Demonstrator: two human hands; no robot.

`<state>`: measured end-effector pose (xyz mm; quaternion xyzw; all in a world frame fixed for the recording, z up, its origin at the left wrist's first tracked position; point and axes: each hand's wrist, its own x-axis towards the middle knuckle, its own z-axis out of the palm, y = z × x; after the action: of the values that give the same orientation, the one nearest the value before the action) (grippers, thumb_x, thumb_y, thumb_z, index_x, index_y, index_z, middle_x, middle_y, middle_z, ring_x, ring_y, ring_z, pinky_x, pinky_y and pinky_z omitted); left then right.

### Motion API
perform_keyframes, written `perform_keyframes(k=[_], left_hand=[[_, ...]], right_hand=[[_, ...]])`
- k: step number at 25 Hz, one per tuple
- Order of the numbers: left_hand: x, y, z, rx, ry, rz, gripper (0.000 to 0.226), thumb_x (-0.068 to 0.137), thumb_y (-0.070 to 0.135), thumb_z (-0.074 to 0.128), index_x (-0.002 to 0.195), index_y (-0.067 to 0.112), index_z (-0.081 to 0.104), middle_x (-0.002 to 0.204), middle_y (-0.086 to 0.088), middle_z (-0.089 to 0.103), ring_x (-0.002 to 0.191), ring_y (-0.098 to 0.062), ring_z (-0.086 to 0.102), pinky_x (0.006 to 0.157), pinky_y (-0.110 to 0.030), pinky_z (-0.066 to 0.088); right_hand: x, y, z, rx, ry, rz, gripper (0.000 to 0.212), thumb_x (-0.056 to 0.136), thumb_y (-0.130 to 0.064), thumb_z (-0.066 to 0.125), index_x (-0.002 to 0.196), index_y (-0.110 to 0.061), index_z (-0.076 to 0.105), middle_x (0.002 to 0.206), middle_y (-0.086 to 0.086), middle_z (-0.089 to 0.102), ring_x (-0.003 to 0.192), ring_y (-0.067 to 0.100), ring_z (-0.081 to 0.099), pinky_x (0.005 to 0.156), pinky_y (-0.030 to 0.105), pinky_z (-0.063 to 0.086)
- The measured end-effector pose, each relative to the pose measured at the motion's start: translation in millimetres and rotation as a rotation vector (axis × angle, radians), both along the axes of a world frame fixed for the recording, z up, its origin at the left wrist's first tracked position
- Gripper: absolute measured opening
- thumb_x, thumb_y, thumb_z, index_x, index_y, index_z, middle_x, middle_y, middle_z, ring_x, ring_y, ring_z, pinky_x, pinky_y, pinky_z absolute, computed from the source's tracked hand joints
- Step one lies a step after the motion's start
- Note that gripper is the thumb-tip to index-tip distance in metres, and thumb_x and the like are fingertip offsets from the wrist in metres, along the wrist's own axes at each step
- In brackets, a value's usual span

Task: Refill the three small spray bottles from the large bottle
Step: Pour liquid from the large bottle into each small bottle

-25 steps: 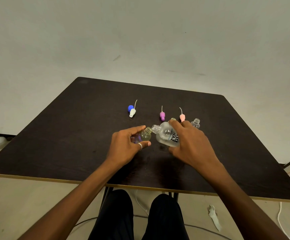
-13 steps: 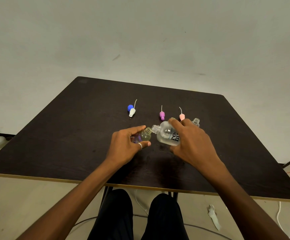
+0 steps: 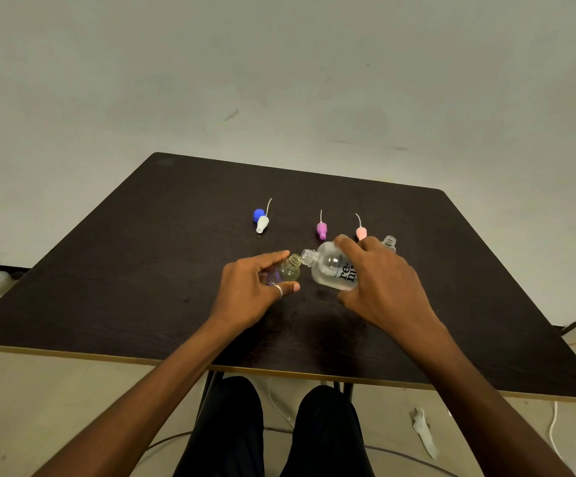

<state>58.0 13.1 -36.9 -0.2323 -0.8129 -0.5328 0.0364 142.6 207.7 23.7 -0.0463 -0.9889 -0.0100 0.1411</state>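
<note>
My right hand [image 3: 383, 287] has fingers clamped on the tilted large bottle [image 3: 331, 268], my left hand [image 3: 248, 297] on a small spray bottle [image 3: 288, 271]. If the narrow mouths misalign, liquid could spill onto the bench [image 3: 142, 270].

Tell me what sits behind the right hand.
Past the right hand, a small clear bottle shows only its open threaded neck; its body is covered by the hand. The pink spray cap lies there too, uncovered.

Dark table [image 3: 107, 287] (pale wall [image 3: 279, 80] behind)
</note>
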Motion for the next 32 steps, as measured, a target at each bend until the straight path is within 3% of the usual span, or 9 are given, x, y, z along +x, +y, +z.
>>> perform_keyframes(k=[9,23,32], left_hand=[[-0.7,0.4,0.2,-0.012,0.007,0.005,0.066,0.067,0.023,0.09,0.128,0.019,0.065,0.122,0.004,0.07,0.09,0.023,0.053,0.083,0.002,0.041],[-0.2,0.5,-0.2,-0.002,0.014,0.005,0.065,0.066,0.023,0.09,0.127,0.018,0.066,0.12,0.004,0.071,0.089,0.03,0.053,0.084,0.002,0.041],[1.1,-0.3,0.0,-0.007,0.027,0.001,0.065,0.067,0.022,0.09,0.127,0.017,0.066,0.121,0.002,0.07,0.092,0.022,0.054,0.083,0.003,0.041]], right_hand=[[-0.9,0.8,-0.5,0.012,0.012,0.0,0.071,0.074,-0.035,0.076,0.135,-0.033,0.041,0.113,0.002,0.057,0.096,0.025,0.061,0.075,0.041,0.058],[-2.3,1.8,-0.5,0.04,0.009,0.0,0.071,0.074,-0.035,0.076,0.135,-0.033,0.041,0.111,0.002,0.058,0.094,0.023,0.061,0.075,0.038,0.058],[-1.1,0.1,0.6,0.06,0.008,-0.015,0.068,0.074,-0.032,0.074,0.133,-0.033,0.041,0.109,0.001,0.056,0.09,0.024,0.06,0.07,0.038,0.057]])
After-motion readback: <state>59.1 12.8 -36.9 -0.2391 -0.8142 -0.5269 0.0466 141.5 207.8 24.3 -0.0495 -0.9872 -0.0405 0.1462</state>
